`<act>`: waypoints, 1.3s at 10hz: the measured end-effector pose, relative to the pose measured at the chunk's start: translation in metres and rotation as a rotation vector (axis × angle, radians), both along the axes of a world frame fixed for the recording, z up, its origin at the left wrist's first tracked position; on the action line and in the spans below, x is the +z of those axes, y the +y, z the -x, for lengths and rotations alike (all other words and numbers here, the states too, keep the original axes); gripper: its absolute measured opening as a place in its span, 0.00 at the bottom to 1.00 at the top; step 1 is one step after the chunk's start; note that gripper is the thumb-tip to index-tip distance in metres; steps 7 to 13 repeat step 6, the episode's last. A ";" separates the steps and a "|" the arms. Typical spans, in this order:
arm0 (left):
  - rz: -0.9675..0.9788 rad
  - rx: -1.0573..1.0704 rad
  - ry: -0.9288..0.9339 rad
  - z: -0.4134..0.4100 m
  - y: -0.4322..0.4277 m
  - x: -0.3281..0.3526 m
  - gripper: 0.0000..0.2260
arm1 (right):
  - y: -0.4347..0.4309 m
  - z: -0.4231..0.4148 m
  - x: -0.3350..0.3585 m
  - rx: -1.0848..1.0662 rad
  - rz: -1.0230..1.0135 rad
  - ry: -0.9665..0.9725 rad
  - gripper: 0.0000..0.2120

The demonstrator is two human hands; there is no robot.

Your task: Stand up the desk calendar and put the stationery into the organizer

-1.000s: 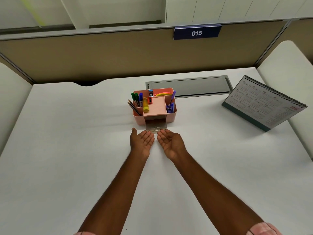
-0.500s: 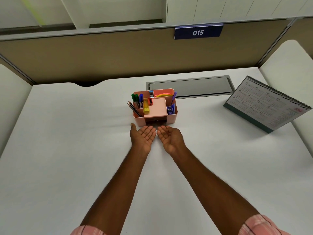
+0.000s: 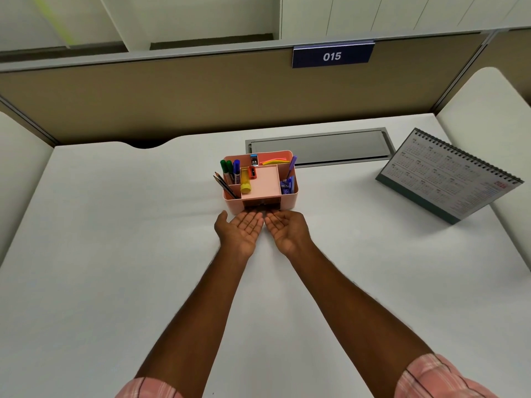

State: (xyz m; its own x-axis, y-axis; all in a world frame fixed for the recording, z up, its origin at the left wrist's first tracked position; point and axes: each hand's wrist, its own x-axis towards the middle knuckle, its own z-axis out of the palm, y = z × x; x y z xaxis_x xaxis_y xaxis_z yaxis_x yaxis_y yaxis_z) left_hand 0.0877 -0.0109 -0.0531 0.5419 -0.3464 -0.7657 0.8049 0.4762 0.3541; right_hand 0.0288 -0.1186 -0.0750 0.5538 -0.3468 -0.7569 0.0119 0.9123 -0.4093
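Note:
A pink organizer [image 3: 289, 201] stands mid-desk holding green and blue markers [image 3: 230, 169], pencils [image 3: 223, 183], a yellow glue stick [image 3: 245, 183], an orange sharpener [image 3: 252, 172], coloured sticky notes [image 3: 275, 162], a purple pen [image 3: 291, 165] and a blue stapler [image 3: 286, 185]. Its small front drawer [image 3: 260, 203] sits pushed in. Just in front, my left hand [image 3: 240, 232] and my right hand [image 3: 286, 232] lie side by side, palms up, fingers spread, holding nothing. The desk calendar [image 3: 448, 175] stands upright at the right.
A grey cable hatch [image 3: 319, 147] is set into the white desk [image 3: 115, 239] behind the organizer. A tan partition with a "015" plate [image 3: 332, 56] closes the back. White side panels flank the desk on both sides.
The clear drawer that stuck out of the organizer's front has slid in. Both open hands have shifted slightly toward the organizer, palms still up.

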 end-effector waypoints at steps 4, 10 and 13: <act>-0.011 -0.063 0.043 0.026 0.011 0.018 0.37 | 0.000 0.029 0.024 0.089 -0.001 0.085 0.19; -0.020 -0.141 -0.020 0.049 0.010 0.033 0.38 | -0.006 0.056 0.043 0.160 0.017 0.041 0.26; -0.020 -0.141 -0.020 0.049 0.010 0.033 0.38 | -0.006 0.056 0.043 0.160 0.017 0.041 0.26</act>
